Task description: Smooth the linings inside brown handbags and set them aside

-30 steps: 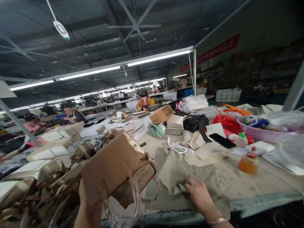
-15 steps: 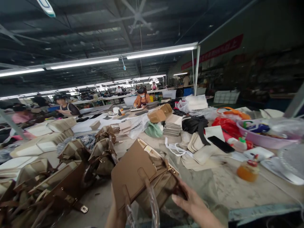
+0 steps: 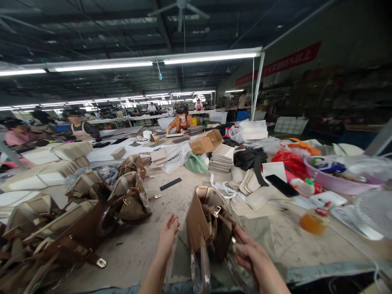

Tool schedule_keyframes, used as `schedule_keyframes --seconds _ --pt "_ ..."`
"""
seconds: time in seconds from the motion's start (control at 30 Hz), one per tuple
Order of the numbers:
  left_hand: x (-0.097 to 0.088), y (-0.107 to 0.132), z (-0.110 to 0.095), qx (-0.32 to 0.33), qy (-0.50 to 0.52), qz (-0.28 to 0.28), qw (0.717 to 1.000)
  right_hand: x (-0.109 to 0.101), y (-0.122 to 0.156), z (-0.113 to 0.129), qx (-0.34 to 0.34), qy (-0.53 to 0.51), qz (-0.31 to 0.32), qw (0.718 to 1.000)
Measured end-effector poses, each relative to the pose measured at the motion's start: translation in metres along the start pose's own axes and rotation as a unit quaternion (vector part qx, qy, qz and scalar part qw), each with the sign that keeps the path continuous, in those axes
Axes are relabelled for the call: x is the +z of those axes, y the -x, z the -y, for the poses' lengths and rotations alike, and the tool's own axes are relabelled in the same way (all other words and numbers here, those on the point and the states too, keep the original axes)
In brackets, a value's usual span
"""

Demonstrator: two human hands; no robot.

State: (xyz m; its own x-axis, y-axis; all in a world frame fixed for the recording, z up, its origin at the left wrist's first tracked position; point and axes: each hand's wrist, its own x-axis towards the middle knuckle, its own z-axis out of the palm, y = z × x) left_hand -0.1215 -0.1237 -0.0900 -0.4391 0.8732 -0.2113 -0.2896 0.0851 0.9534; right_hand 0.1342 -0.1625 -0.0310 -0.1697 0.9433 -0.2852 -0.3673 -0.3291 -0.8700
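Observation:
A tan leather handbag (image 3: 206, 222) stands upright on the worktable (image 3: 143, 249) in front of me, its mouth open and its plastic-wrapped handles (image 3: 200, 269) hanging toward me. My right hand (image 3: 249, 253) grips the bag's right side with curled fingers. Just left of the bag, my left hand (image 3: 168, 232) rests flat on the table with its fingers stretched out, holding nothing. A beige cloth (image 3: 260, 230) lies under and behind the bag.
A heap of brown handbags (image 3: 76, 220) fills the left of the table. Stacked leather pieces (image 3: 251, 183), a black phone (image 3: 281, 185), an orange bottle (image 3: 312, 220), a pink basin (image 3: 339, 177) and cardboard boxes (image 3: 206, 143) lie to the right and behind. Other people work at far tables.
The handbag went from held up at the left by my left hand to standing on the table. My left hand let go; my right hand left the cloth and took the bag's side.

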Motion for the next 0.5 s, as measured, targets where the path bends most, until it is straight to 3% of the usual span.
schedule_keyframes --seconds 0.07,0.13,0.2,0.27,0.37,0.5 --pt "-0.011 0.019 -0.004 0.033 -0.041 0.015 0.999 0.001 -0.007 -0.023 0.025 -0.008 -0.007 1.0" --pt "-0.014 0.043 -0.007 0.097 -0.122 0.087 0.984 0.006 -0.011 -0.041 0.044 -0.036 -0.012 0.998" --pt "-0.008 0.065 -0.007 0.155 -0.242 0.147 0.947 0.011 -0.01 -0.049 0.056 -0.076 -0.001 0.996" --pt "0.003 0.077 -0.003 0.176 -0.332 0.151 0.915 0.017 -0.007 -0.05 0.06 -0.116 0.029 0.991" --pt "0.013 0.073 -0.001 0.172 -0.36 0.11 0.91 0.016 -0.002 -0.05 0.052 -0.139 0.069 0.986" --pt "0.0 0.055 -0.021 0.189 -0.332 0.132 0.915 -0.01 0.008 -0.058 0.082 -0.094 0.082 0.989"
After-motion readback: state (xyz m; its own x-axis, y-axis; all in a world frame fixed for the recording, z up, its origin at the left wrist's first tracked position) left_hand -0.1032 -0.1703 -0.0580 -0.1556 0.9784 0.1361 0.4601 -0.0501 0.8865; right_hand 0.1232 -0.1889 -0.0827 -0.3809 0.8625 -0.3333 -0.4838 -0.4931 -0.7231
